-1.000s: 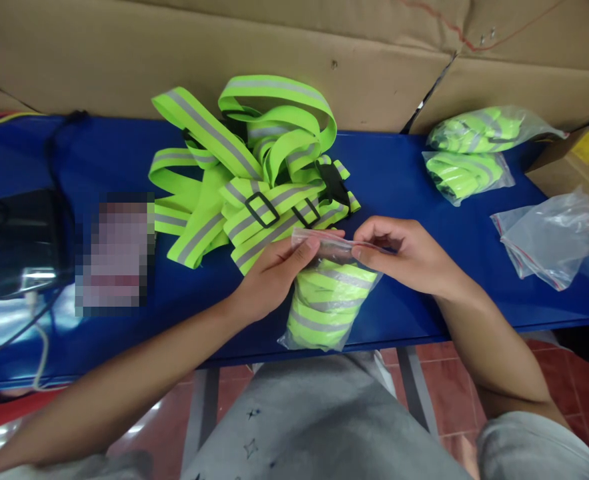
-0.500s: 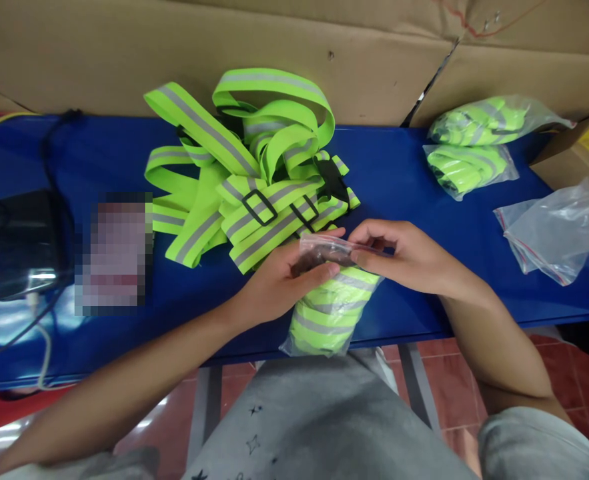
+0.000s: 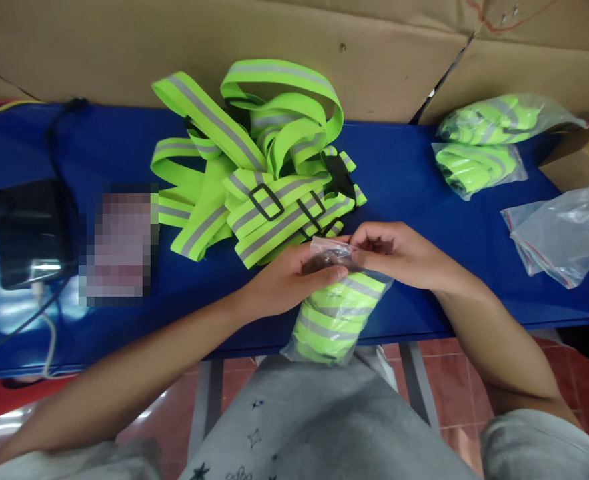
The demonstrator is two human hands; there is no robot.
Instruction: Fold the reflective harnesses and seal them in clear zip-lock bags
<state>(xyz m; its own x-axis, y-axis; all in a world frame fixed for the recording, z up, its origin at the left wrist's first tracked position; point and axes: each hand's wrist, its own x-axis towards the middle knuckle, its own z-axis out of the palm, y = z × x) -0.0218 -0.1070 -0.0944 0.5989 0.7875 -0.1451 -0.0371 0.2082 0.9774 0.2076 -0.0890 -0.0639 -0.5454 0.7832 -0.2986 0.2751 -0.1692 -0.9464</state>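
While you've got the better spot, tell me what's biggest over there.

"That blue table, right across the middle of the frame. Brown cardboard stands behind it along the top."

"And the bright stuff?"

"A heap of yellow-green straps with grey stripes, loosely looped, above and left of centre. Smaller than that is the filled bag, clear plastic around folded straps, just below centre and overlapping the table's near edge. I can't tell whether it rests there."

"What's off to the sides?"

"Flat clear bags with red-lined edges at the right, and a black box with a white cable at the left."

"And the hands?"

"Both are closed on the filled bag near its top. The left hand lays its thumb across the front; the right hand pinches the upper edge."

"Anything smaller?"

"Lower packet of straps, upper right, just beside the longer upper packet. Then a black buckle, at the heap's right side."
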